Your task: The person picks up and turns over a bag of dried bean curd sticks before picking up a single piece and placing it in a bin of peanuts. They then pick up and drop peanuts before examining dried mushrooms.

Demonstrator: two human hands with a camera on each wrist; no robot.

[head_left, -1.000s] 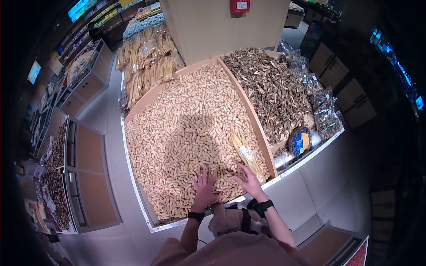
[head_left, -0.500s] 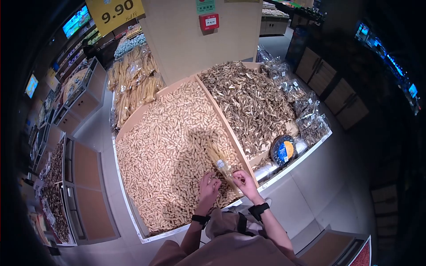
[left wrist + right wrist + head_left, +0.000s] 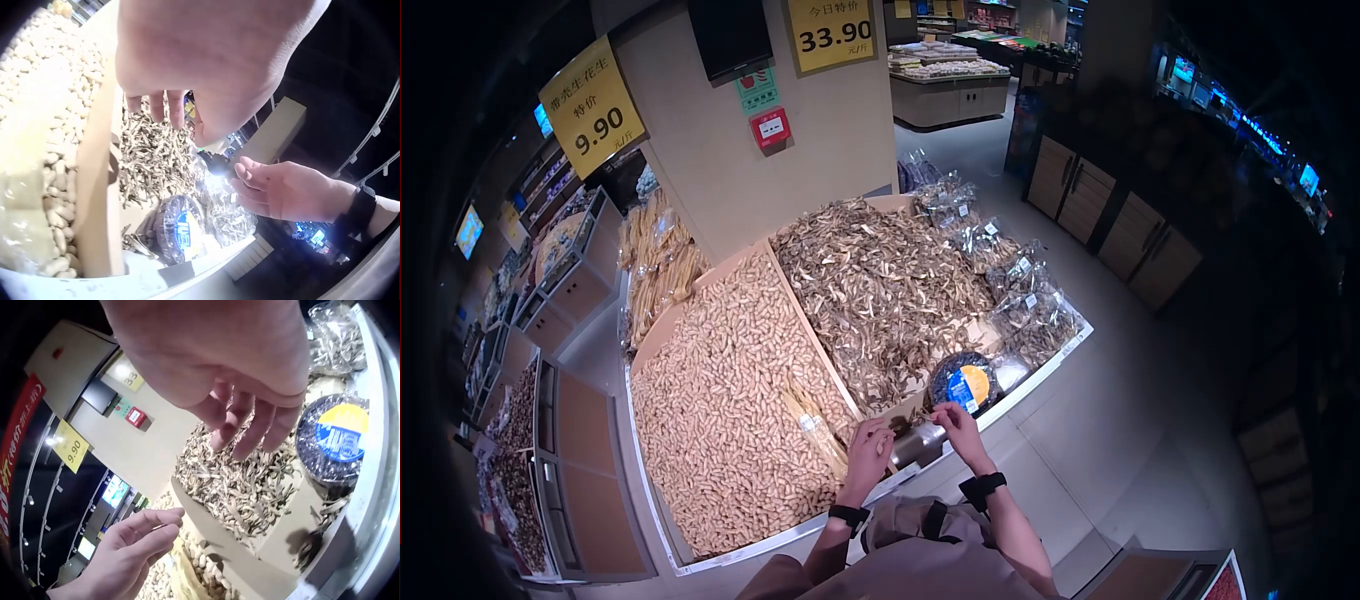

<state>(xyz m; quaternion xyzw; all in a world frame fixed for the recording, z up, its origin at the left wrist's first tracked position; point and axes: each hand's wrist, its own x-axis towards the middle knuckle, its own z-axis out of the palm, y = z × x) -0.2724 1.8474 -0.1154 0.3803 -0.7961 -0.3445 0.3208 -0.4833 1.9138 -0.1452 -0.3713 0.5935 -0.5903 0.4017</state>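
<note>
Head view: at lower left, peanuts [image 3: 720, 430] filled one compartment; a bagged bundle of yellow sticks [image 3: 811, 424] lay on them beside the wooden divider [image 3: 812, 325], presumably fitted to prevent mixing with the dried mushrooms [image 3: 870, 290] at centre. At lower centre, the left hand [image 3: 867, 460] hung with fingers bent, no object seen between them. The right hand [image 3: 962, 438], fingers loosely curled and seemingly unladen, hovered near the round tub [image 3: 963, 382], its label probably upturned for reading.
</note>
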